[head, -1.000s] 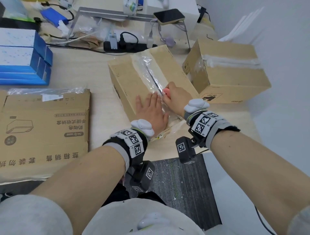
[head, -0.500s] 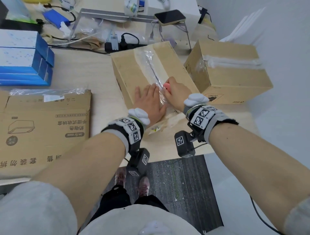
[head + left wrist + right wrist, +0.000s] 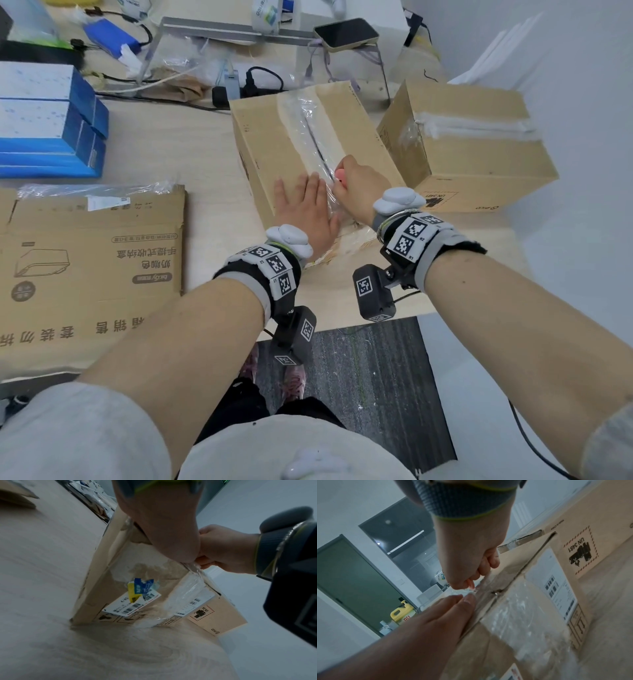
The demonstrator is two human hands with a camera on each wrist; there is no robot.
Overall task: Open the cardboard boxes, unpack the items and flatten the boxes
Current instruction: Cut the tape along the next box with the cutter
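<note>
Tape-cutting in hand on the near cardboard box (image 3: 274,144) at the table's (image 3: 164,150) front edge: left hand (image 3: 305,212) pressed flat on the lid, fingers straight; right hand (image 3: 359,181) curled around a pink-tipped cutter (image 3: 339,175) at the taped seam (image 3: 317,137). Slit visible beyond the cutter, near stretch apparently uncut. Next, likely a steady pull toward the near edge, shallow enough to spare the contents.

Blue boxes (image 3: 48,120), phone (image 3: 346,34), power strip (image 3: 239,92)

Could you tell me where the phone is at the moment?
In the head view, the phone lies on a metal stand at the far edge of the desk, behind the taped box.
</note>
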